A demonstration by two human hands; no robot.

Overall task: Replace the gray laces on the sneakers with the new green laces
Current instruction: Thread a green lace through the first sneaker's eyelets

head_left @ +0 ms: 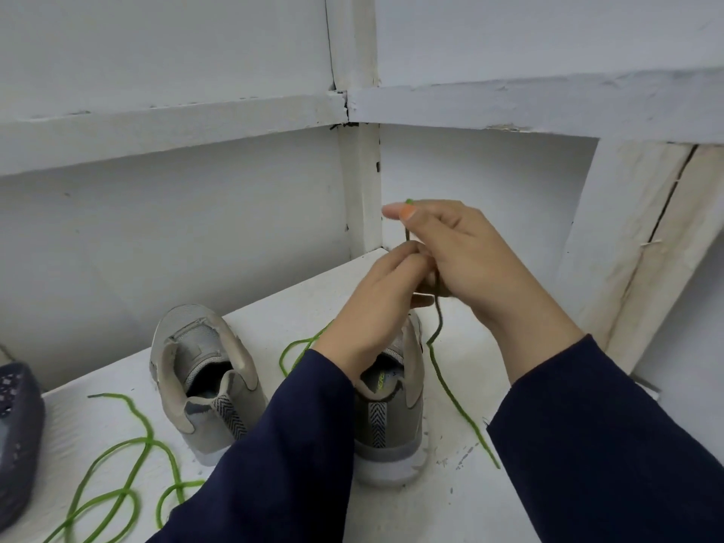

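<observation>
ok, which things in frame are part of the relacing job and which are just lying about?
In the job:
left hand and right hand, both pinching a green lace
gray sneaker under the hands
second gray sneaker
loose green lace beside it

Lying about:
dark blue shoe at the left edge

Looked domestic, a storage nook or shed corner; exact kind unclear. White-painted walls [156, 229], rough timber framing throughout: corner post [360, 190], horizontal rail [176, 123], slanted brace [642, 244], paint cracked and chipped at the joints. Footwear kept on a scuffed white-painted ledge [450, 511]: gray sneakers [172, 370] set heel-out, a dark shoe [15, 436] at the left edge.
</observation>
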